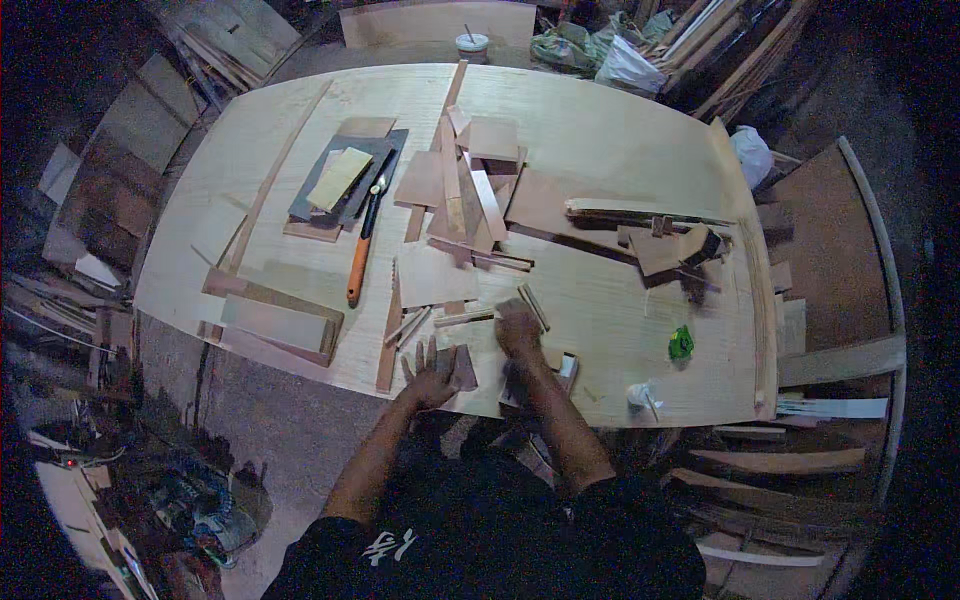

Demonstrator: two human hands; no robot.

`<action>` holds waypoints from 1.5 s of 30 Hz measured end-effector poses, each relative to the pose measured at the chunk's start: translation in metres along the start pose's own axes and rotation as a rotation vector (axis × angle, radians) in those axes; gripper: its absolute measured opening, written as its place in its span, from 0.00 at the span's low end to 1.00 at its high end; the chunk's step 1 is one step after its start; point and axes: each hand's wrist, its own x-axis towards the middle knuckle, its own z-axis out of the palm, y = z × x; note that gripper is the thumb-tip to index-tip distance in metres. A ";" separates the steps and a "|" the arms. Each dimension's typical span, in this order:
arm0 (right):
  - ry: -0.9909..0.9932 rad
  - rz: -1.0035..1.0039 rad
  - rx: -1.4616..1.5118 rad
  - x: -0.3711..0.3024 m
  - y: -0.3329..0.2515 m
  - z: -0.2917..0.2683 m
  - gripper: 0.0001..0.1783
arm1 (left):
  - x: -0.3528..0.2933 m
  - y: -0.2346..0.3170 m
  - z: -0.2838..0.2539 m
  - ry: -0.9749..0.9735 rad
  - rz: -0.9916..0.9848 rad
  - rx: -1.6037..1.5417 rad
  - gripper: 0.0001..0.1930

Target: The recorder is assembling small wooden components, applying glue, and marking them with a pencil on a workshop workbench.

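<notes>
My left hand [430, 383] lies at the near edge of the pale wooden tabletop [600, 300], fingers spread, beside a small brown wood piece [463, 368] that it seems to touch. My right hand [517, 332] is closed, farther in and to the right. A thin wooden strip [466, 317] ends against its left side, and a pair of short strips [533, 306] slants along its right. What the right fingers pinch is hidden. More thin sticks [414, 326] lie just beyond the left hand, by a flat light board [437, 275].
Stacked wood offcuts [493, 140] spread over the middle. An orange-handled tool [358, 270] lies left, by a dark sheet with a yellowish pad [340, 179]. At right are a wooden block [655, 255], a green object [681, 343] and a small white container [643, 395].
</notes>
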 end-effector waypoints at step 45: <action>-0.306 -0.544 -0.008 0.012 -0.163 0.010 0.13 | 0.064 0.002 -0.005 -0.072 0.178 -0.020 0.51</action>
